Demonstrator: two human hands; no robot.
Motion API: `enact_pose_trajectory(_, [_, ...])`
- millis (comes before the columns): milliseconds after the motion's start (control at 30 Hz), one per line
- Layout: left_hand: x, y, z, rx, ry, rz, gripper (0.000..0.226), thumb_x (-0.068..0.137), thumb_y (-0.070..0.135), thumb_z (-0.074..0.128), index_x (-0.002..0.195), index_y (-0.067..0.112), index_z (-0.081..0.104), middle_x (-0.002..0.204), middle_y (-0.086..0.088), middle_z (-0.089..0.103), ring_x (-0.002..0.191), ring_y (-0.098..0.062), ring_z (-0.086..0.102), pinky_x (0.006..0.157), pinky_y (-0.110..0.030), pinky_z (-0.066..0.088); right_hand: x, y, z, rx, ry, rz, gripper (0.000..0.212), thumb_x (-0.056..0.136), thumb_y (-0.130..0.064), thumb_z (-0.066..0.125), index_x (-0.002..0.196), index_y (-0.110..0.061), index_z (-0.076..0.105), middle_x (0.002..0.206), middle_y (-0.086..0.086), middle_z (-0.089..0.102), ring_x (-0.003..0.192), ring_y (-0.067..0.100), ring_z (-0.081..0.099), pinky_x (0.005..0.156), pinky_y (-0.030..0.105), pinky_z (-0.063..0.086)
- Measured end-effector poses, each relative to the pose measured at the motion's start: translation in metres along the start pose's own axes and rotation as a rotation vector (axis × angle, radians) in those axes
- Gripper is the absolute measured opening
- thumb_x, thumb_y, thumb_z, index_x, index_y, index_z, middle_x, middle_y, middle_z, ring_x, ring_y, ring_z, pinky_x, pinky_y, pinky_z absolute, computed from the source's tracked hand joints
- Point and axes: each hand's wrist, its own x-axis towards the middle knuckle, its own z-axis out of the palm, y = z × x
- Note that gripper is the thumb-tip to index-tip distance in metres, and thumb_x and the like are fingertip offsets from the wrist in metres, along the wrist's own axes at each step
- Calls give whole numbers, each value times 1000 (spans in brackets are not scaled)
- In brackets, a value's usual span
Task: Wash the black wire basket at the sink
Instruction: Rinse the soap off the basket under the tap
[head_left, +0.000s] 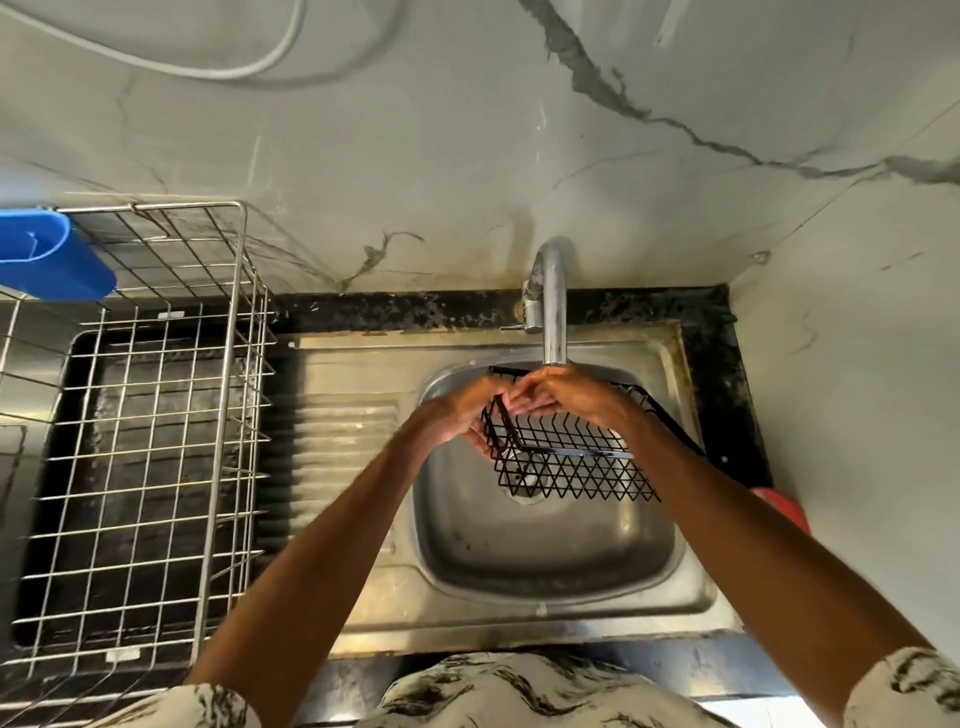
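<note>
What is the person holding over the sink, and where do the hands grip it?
The black wire basket: left hand at its left end, right hand on its far rim.

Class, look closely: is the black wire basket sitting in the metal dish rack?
No, both hands hold the black wire basket over the sink bowl, under the tap; the metal dish rack stands left.
</note>
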Motion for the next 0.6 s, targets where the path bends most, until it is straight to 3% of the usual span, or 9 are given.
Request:
enact_pose_trajectory(100, [7,-7,-10,-31,30,14,33,100,27,50,124,5,55,134,-18,53,95,-41,64,63,-45,61,-4,17,-18,-400,104,35,19,97,-4,58,95,-12,76,103,8,78,98,17,75,93,38,58])
enact_pose_trajectory(167, [10,-9,-18,-43,56,21,38,97,29,54,126,5,59,133,-23,56,96,-45,65,59,-43,62,-6,24,-23,-687,219,-204,19,93,-1,64,93,-13,77,103,8,78,95,14,73,94,40,58])
enact_pose_trajectory(233, [10,-6,-23,-9,49,8,38,101,30,49,129,7,59,127,-20,59,96,-43,65,60,-44,61,-11,22,-19,-820,231,-469,34,90,7,62,111,-15,76,114,3,76,101,10,71,91,36,59])
enact_pose_trajectory(300, [9,1,-27,47,32,-4,40,104,30,41,132,7,58,120,-16,64,95,-39,64,65,-43,60,-17,14,-16,-1040,207,-665,64,85,13,59,136,-24,64,133,2,67,104,12,70,81,22,59])
enact_pose_trajectory(367, [11,4,-32,77,16,-23,43,104,30,37,131,6,60,118,-16,69,97,-40,65,69,-42,59,-18,8,-20,-1289,214,-823,86,77,16,65,151,-24,47,146,6,57,101,16,72,75,9,46])
enact_pose_trajectory(433, [11,4,-38,95,6,-36,46,103,32,35,130,6,62,119,-16,71,106,-42,66,73,-43,59,-16,7,-24,-1400,150,-890,95,75,18,65,157,-21,37,154,10,47,113,25,69,84,18,51])
enact_pose_trajectory(500, [11,4,-45,86,-12,-44,47,103,32,34,131,6,63,123,-18,70,112,-42,65,75,-45,61,-11,12,-25,-1340,162,-911,81,79,16,66,151,-16,45,151,13,50,121,31,64,96,38,54])
enact_pose_trajectory(567, [13,5,-48,87,-20,-43,46,105,29,32,131,6,63,125,-19,69,109,-39,67,74,-46,62,0,20,-29,-1350,303,-783,56,91,-7,69,144,-9,53,146,16,55,131,31,56,107,50,50])
enact_pose_trajectory(600, [12,8,-48,104,-28,-39,46,105,27,31,131,5,62,124,-18,69,107,-35,67,73,-46,62,2,21,-30,-1299,329,-644,57,97,-25,66,148,-8,46,151,18,47,141,30,45,114,50,42])
